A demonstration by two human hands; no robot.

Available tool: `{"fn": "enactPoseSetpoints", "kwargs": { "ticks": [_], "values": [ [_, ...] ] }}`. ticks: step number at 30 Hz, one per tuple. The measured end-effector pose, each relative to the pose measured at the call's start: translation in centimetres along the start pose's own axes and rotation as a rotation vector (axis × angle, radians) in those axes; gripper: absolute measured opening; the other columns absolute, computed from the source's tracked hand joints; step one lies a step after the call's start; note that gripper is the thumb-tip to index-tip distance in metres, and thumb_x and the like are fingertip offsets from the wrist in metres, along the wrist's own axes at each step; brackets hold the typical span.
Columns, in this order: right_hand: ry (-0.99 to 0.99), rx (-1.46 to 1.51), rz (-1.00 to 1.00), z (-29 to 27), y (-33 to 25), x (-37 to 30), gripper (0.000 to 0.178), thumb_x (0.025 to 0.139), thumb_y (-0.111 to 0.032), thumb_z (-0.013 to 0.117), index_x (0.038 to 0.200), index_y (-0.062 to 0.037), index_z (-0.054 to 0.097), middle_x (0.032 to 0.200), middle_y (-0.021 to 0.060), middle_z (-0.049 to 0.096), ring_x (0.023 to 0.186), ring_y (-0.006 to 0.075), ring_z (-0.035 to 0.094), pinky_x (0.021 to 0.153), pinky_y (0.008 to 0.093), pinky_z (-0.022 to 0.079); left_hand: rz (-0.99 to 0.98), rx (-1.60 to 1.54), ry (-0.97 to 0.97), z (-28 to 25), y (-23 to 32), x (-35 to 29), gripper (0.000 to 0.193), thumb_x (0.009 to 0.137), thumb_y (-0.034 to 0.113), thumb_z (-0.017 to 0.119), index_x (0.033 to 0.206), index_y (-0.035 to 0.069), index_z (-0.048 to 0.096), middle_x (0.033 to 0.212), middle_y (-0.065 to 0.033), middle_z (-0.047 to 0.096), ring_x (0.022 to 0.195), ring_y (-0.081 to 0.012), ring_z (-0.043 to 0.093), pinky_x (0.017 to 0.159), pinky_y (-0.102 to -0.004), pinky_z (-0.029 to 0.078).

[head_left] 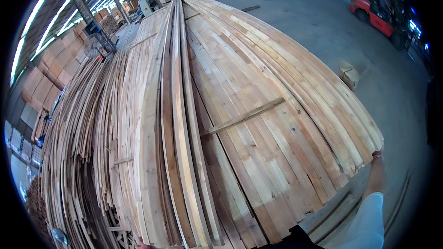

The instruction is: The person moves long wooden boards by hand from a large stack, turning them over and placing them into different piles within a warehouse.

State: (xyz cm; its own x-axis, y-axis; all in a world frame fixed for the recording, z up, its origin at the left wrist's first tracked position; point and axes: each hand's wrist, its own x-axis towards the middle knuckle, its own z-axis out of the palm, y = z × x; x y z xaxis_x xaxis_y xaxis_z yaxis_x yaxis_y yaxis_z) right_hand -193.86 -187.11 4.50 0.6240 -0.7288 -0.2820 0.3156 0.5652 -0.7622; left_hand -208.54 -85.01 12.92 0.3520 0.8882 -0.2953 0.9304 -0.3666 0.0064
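Long pale wooden boards (258,124) lie side by side in a broad layer that reaches far ahead of me. At the right near corner, my right hand (378,154) is closed on the end of the outermost board (369,131); most of its fingers are hidden by the wood. Only a sliver of my left hand (145,246) shows at the lower edge, against the ends of the boards left of the middle, and its fingers cannot be made out. Several narrow boards (182,124) stand raised along the middle. A short crosswise wooden strip (244,117) lies on the layer.
Thin wooden strips (74,124) are heaped along the left side. A red forklift (376,7) stands at the far right on the grey floor (295,23). A tan bundle (349,74) sits beside the boards. Stacked brown blocks (57,62) and metal posts (87,11) stand at the back left.
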Motion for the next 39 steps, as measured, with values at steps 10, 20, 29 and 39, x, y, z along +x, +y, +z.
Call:
{"fn": "enactPoseSetpoints", "kwargs": {
  "ticks": [10, 20, 29, 39],
  "values": [
    [-0.078, 0.038, -0.071, 2.3, 0.5, -1.7, 0.048, 0.091, -0.044, 0.054, 0.122, -0.0075, 0.057, 0.116, 0.0109, 0.063, 0.101, 0.0288, 0.062, 0.09, 0.0428, 0.051, 0.004, -0.037, -0.02, -1.3, -1.1, 0.4, 0.076, 0.086, 0.063, 0.044, 0.129, 0.001, 0.05, 0.119, -0.0231, 0.06, 0.108, -0.0383, 0.058, 0.09, -0.046, 0.044],
    [-0.033, 0.046, -0.087, 4.2, 3.7, -6.4, 0.043, 0.091, -0.041, 0.055, 0.119, -0.0082, 0.059, 0.113, 0.0093, 0.064, 0.1, 0.0277, 0.063, 0.089, 0.0422, 0.051, 0.063, -0.21, 0.022, -1.0, -3.1, 1.3, 0.073, 0.085, 0.064, 0.046, 0.116, 0.0, 0.06, 0.112, -0.0268, 0.061, 0.108, -0.0401, 0.057, 0.09, -0.047, 0.043],
    [0.061, -0.031, -0.006, 7.6, 2.7, -12.5, 0.052, 0.093, -0.046, 0.047, 0.13, -0.0094, 0.051, 0.124, 0.0103, 0.059, 0.109, 0.0277, 0.059, 0.094, 0.0422, 0.049, 0.128, -0.288, 0.044, 0.1, -3.6, 4.7, 0.077, 0.084, 0.065, 0.049, 0.12, -0.002, 0.057, 0.11, -0.0233, 0.063, 0.108, -0.0357, 0.058, 0.091, -0.0425, 0.045],
    [0.13, -0.031, 0.122, 7.9, 3.3, -13.1, 0.061, 0.08, -0.052, 0.062, 0.122, -0.009, 0.054, 0.119, 0.0099, 0.06, 0.11, 0.0257, 0.056, 0.097, 0.0392, 0.044, 1.126, -0.733, 0.257, -7.5, 21.5, -10.3, 0.048, 0.085, 0.014, 0.063, 0.128, -0.003, 0.049, 0.127, -0.0173, 0.051, 0.119, -0.0284, 0.049, 0.105, -0.0374, 0.036]
  ]
}}
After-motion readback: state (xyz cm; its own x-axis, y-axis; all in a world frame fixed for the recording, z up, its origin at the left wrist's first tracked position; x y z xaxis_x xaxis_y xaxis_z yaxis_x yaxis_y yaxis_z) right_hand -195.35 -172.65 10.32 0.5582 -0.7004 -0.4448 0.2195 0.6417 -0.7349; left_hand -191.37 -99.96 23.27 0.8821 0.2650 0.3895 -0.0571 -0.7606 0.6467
